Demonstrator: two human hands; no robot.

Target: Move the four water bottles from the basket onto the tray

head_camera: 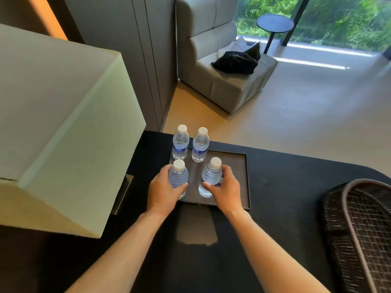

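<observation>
A dark rectangular tray (234, 172) lies on the black table. Two clear water bottles with white caps stand upright at its far edge, the far left bottle (180, 142) and the far right bottle (200, 144). My left hand (164, 188) is wrapped around the near left bottle (178, 176), which stands at the tray's front left corner. My right hand (225, 189) grips the near right bottle (211, 176), upright on the tray's front part. The dark woven basket (347, 210) sits at the right edge, and its visible part holds no bottles.
A large cream lampshade (63, 127) hangs over the table's left side, close to my left arm, with its metal base (124, 193) beside the tray. Beyond the table are a grey armchair (222, 81) with dark clothes on it and a small round side table (275, 23).
</observation>
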